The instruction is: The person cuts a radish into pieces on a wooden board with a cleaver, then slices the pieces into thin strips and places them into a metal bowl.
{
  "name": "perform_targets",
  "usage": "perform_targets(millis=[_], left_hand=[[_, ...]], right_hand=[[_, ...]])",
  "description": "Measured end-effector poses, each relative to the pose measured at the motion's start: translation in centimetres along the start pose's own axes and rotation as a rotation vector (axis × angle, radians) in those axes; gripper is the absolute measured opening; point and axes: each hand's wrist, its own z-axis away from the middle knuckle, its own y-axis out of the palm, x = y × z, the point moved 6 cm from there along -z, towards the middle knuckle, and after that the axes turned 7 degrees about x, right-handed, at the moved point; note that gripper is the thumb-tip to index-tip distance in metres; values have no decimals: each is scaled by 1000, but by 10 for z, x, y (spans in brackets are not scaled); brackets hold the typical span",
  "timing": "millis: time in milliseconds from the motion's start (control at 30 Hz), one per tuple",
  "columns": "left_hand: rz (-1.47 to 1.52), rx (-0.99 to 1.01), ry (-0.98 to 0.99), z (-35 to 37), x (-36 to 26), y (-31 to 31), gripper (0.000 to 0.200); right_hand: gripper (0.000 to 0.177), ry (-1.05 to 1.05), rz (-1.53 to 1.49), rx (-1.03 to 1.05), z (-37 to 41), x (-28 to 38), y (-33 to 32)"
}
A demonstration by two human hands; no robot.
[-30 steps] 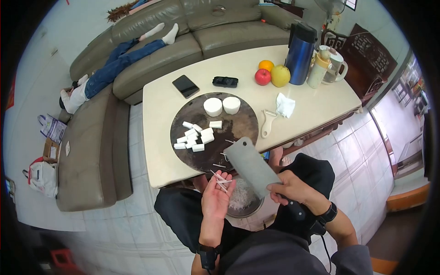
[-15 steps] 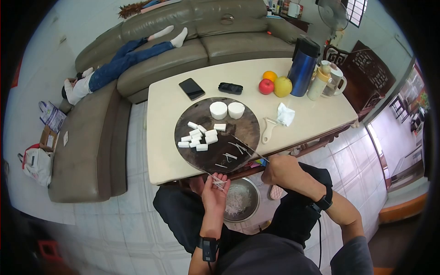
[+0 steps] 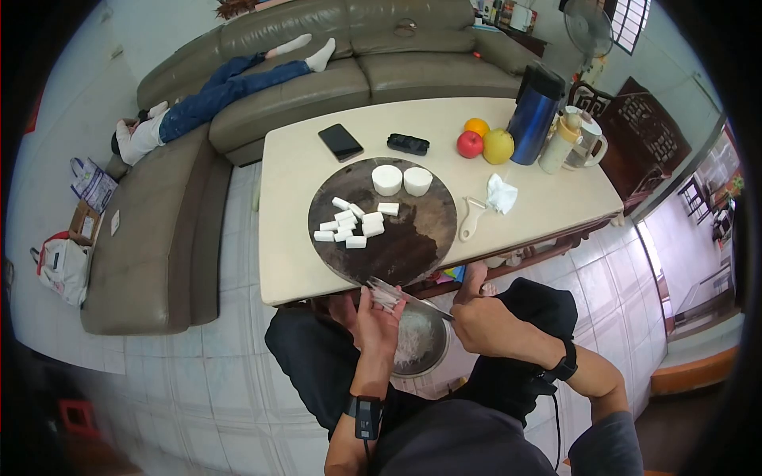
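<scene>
My left hand (image 3: 375,327) is palm up and cupped at the near edge of a round dark cutting board (image 3: 417,238), with thin white strips (image 3: 386,297) lying in it. In my right hand (image 3: 490,327) is a knife (image 3: 417,301), its blade reaching over to the strips and the left fingers. Several short white blocks (image 3: 349,226) are grouped on the board's left side. Behind them stand two thick white round pieces (image 3: 387,180). Below my hands, a metal bowl (image 3: 445,349) on the floor contains white shreds (image 3: 411,343).
On the table (image 3: 290,262) are a phone (image 3: 340,142), a dark case (image 3: 408,143), a peeler (image 3: 471,220), a crumpled white tissue (image 3: 501,193), fruit (image 3: 498,146), a blue flask (image 3: 536,119) and a bottle (image 3: 560,143). A person (image 3: 206,111) lies on the sofa (image 3: 163,230) behind.
The loose strips at the board's near right are gone from it, and more now lie in my left palm. The knife has moved left and toward me, from the board to the left hand.
</scene>
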Motion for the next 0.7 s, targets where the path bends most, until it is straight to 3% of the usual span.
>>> perform_targets(millis=[67, 267, 333, 433, 700], left_hand=[[28, 100, -37, -2, 3, -3, 27], [-169, 19, 15, -2, 8, -34, 20], [-162, -8, -19, 5, 15, -36, 20], [-160, -19, -84, 8, 29, -46, 21], [-241, 30, -154, 18, 44, -31, 25]], right_hand=[[12, 8, -67, 40, 7, -4, 8], [23, -15, -326, 0, 33, -16, 16], [24, 255, -844, 273, 47, -28, 30], [27, 274, -1045, 124, 61, -40, 33], [30, 323, -1122, 121, 71, -57, 59]])
